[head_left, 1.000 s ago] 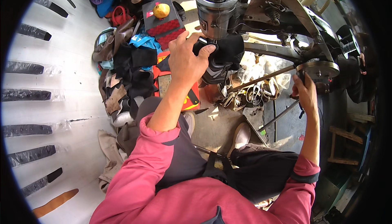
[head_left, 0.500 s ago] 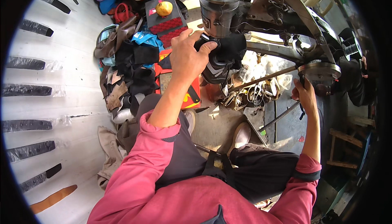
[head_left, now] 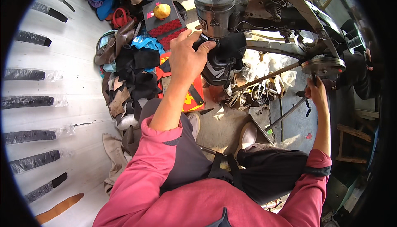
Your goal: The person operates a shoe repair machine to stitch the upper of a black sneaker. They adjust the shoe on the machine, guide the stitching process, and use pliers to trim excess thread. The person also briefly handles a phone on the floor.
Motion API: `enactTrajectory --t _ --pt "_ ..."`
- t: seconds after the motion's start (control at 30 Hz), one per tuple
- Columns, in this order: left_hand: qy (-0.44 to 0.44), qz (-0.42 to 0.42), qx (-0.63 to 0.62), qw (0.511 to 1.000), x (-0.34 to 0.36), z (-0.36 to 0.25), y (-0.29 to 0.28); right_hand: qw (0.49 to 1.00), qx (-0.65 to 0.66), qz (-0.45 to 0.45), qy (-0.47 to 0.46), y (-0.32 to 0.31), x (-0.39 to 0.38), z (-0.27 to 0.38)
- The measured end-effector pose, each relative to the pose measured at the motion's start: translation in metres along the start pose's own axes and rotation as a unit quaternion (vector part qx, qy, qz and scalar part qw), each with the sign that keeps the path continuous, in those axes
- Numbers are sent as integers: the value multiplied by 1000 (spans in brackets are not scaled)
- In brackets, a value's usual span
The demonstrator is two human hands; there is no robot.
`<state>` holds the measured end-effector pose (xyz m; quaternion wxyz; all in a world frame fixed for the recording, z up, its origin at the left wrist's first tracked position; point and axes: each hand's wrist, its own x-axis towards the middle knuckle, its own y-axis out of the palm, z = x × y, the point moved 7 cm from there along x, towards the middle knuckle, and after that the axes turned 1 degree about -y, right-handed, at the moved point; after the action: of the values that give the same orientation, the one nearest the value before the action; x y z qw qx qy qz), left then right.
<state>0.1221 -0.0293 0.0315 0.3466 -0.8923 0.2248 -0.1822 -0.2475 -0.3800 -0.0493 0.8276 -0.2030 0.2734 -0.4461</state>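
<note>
A black shoe (head_left: 218,74) with a pale-edged sole hangs beneath the metal cylinder head (head_left: 214,20) of a shoe-stitching machine. My left hand (head_left: 187,59) grips the shoe's near left side, thumb on top, and the fingertips' far side is partly hidden. Where the shoe meets the needle cannot be seen. Over at the right, my right hand (head_left: 317,92) is closed round the dark crank handle (head_left: 314,79) of the machine's round hand wheel (head_left: 323,65). Thin thread runs along the machine's steel frame (head_left: 273,3).
Leather scraps (head_left: 134,59) and bags are piled at the left. A yellow round fruit (head_left: 161,11) rests on a dark box. Below the machine lie tangled odds and ends (head_left: 258,92), with a metal rod (head_left: 285,115) slanting nearby. Wrapped black strips (head_left: 31,136) line the white surface.
My right hand has swung a little right and toward me with the crank handle. My left hand keeps its hold on the shoe. The whole view has shifted slightly.
</note>
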Motion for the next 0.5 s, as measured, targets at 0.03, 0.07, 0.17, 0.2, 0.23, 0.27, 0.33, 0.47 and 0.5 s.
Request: enactTrajectory --t 0.03,0.07,0.17,0.2,0.23,0.27,0.33,0.47,0.5 --pt "3 1 -1 1000 1 1 0 998 14 60 24 21 -11 10" --pt "6 3 0 1000 2 1 0 998 -4 54 -11 27 -20 30" --pt "13 4 0 1000 4 3 2 982 82 40 -168 21 -49 86" --pt "21 -1 -3 1000 4 3 1 975 77 23 -206 1 -50 99" --pt "20 1 1 1000 4 4 2 975 34 -62 -209 -28 -47 102" --pt "26 -3 1 1000 5 5 2 969 50 -125 -205 -52 -41 98" --pt "34 -1 -14 999 8 7 3 965 21 -201 -169 -88 -23 77" --pt "46 17 -49 998 15 11 5 977 -37 -196 -82 -89 9 10" --pt "50 20 -51 997 15 11 6 983 -51 -166 -62 -75 13 -2"
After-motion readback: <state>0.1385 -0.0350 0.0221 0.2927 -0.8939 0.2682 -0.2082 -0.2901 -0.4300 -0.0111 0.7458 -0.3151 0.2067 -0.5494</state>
